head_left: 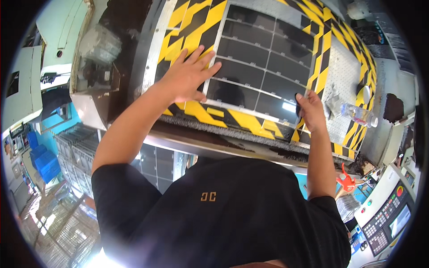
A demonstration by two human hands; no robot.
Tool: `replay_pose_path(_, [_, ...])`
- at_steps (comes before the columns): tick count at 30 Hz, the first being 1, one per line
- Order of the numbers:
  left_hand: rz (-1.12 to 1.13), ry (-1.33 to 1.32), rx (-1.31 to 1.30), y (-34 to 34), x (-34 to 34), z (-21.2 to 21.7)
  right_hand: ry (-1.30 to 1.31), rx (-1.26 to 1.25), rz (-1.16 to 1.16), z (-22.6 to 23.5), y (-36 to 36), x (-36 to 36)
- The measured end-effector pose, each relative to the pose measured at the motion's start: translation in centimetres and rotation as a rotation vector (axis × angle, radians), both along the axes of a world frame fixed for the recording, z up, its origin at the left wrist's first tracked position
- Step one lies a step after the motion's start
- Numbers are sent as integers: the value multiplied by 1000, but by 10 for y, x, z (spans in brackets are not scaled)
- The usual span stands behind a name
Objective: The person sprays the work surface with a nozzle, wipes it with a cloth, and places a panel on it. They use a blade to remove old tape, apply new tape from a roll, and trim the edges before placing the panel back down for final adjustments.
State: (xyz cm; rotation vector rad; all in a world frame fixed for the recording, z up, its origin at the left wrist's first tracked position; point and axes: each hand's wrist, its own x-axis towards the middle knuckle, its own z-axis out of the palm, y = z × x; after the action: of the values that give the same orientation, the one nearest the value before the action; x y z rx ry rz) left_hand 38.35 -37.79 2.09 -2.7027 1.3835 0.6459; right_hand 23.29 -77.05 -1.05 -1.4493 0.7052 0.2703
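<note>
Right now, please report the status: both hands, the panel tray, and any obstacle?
Left hand flat, fingers spread on dark panel tray. Right hand grips tray's near corner. Plastic bottle lies right, apart from tray.

Clear plastic bottle (359, 114) lying on its side on the perforated metal plate (340, 71), right of the striped border. Crumpled grey rag (333, 106) just beside it. Control panel (389, 219) with keypad, small screen and red button at lower right. Orange-handled tool (345, 180) near it. Blue crates (44, 161) stacked at far left. Grey slotted trays (76, 149) beside those.
</note>
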Motion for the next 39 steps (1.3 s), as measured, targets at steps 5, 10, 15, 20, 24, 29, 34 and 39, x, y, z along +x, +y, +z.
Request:
replay_pose_path(5, [4,23,-10,-3,1,7,6,5,-20,1,3,-4])
replay_pose_path(10, [9,60,-10,-5,4,10,-1,-7,4,9,6,-1])
replay_pose_path(15, [-4,70,25,-7,8,10,8,14,-9,13,7,1])
replay_pose_path(20, [-5,84,45,-8,9,9,5,14,8,6,2,-1])
replay_pose_path(24, [-7,83,38,-8,9,9,10,22,-10,6,3,-1])
replay_pose_path(29, [3,91,37,-8,9,11,-3,10,-26,6,4,0])
replay_pose_path(34, [31,105,13,-11,10,12,15,10,-55,11,8,2])
replay_pose_path(39, [47,135,47,-15,10,20,56,-52,-138,23,8,-3])
